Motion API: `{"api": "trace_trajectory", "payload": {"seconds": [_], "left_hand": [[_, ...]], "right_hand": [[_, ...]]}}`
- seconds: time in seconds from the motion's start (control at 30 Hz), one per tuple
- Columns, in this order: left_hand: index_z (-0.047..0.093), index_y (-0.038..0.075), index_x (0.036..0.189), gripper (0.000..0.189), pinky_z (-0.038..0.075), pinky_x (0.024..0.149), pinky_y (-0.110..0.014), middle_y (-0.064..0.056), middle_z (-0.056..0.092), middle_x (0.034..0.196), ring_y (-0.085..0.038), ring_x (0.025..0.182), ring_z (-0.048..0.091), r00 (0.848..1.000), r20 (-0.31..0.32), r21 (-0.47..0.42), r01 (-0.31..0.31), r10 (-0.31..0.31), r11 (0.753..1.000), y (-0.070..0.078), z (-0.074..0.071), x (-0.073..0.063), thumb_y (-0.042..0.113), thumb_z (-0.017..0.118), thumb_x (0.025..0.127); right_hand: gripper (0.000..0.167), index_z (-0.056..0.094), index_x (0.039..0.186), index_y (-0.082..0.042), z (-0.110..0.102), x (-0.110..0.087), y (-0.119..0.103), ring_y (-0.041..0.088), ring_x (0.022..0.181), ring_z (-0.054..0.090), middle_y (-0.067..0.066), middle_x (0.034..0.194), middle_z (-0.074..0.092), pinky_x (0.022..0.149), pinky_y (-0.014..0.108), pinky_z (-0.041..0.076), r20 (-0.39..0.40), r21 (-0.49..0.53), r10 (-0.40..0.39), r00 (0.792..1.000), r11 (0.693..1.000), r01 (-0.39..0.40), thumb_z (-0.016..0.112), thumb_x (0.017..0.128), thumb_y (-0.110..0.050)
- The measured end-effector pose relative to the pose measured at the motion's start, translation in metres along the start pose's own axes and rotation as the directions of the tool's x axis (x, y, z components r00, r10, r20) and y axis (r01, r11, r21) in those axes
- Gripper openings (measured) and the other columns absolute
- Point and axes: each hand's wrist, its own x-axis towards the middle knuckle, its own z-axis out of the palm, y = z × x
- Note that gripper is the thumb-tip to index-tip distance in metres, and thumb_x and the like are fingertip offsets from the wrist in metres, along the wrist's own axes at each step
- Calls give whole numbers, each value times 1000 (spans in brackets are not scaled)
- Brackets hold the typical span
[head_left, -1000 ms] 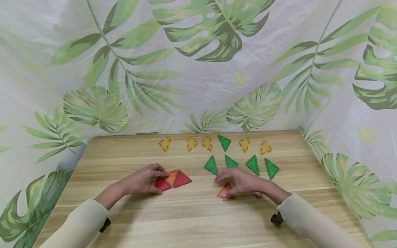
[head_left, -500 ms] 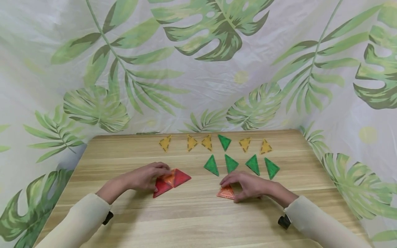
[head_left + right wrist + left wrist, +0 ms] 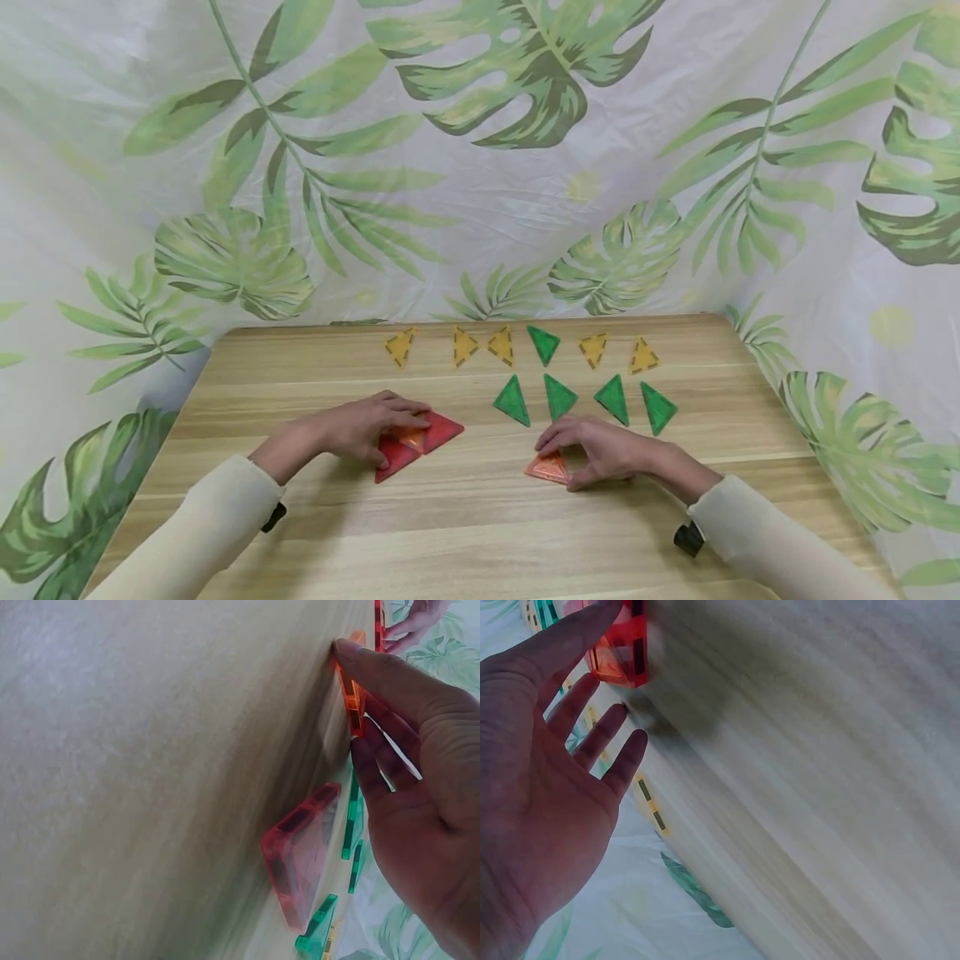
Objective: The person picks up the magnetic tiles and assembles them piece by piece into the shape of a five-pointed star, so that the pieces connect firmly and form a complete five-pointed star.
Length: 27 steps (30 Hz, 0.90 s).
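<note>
At the left, a red-and-orange group (image 3: 412, 442), one orange triangle set between two red ones, is being gripped by the left hand (image 3: 369, 427): the thumb is being held at its near side and the index finger at its far side, a moderate gap being spanned between them. The other three fingers (image 3: 601, 736) are being held spread and relaxed, clear of the group. Beyond those fingertips, five yellow triangles (image 3: 463, 346) are lying in a far row, with one far green triangle (image 3: 543, 344) among them. Just beyond the right fingers, four green triangles (image 3: 512, 401) are lying in a nearer row. An orange tile (image 3: 549, 469) is being pinched across its edges between thumb and fingertips of the right hand (image 3: 606, 448). A loose red tile (image 3: 298, 855) is lying on the wrist side of that pinch, apart from the fingers.
</note>
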Motion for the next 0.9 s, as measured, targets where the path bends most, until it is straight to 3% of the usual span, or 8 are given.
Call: {"api": "trace_trajectory", "payload": {"seconds": [0.33, 0.63, 0.9], "left_hand": [[62, 15, 149, 74, 52, 106, -55, -11, 49, 156, -36, 139, 47, 995, -75, 8, 68, -67, 998, -1, 11, -8, 22, 91, 82], [67, 14, 143, 72, 52, 106, -56, -12, 55, 147, -33, 132, 53, 982, -177, 45, 77, -68, 996, -3, 19, -15, 39, 94, 81], [69, 12, 141, 75, 52, 107, -54, -12, 56, 147, -31, 133, 53, 969, -239, 83, 80, -58, 993, -3, 26, -15, 44, 95, 79]], "right_hand": [[52, 78, 126, -17, 9, 6, 1, 15, 122, 63, -6, 130, 69, 104, 41, 55, -115, 15, 73, 991, 997, -72, 94, 81, -37], [53, 80, 121, -16, 13, 27, -5, 15, 117, 65, -5, 123, 71, 99, 40, 57, -296, 20, 76, 952, 997, -74, 98, 75, -36], [56, 80, 118, -11, 22, 53, -13, 14, 112, 65, -2, 117, 72, 96, 36, 58, -383, 9, 51, 923, 999, -51, 101, 71, -32]]}}
